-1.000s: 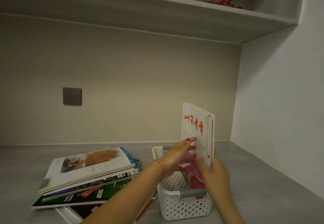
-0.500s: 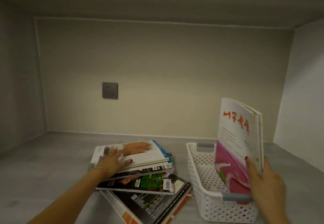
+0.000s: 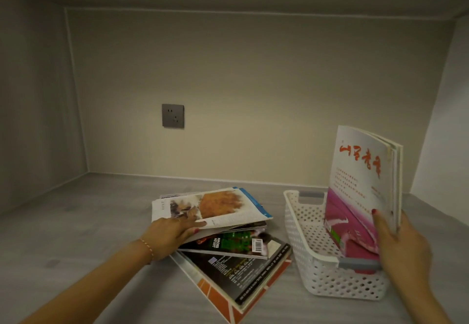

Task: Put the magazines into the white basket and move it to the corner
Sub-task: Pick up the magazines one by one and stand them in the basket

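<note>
The white perforated plastic basket sits toward the grey counter's right side, one white-and-pink magazine upright inside, clasped by the right hand. The left hand grips the stack's top magazine. Several remain; the corner move is undone.

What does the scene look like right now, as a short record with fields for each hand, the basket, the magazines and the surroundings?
left hand: gripping the near edge of the top magazine of the pile
right hand: holding the upright magazines standing in the basket
white basket: on the grey counter, right of the pile, not in a corner
pile of magazines: several, lying flat and fanned out, outside the basket
wall socket: on the back wall, above the pile
</note>
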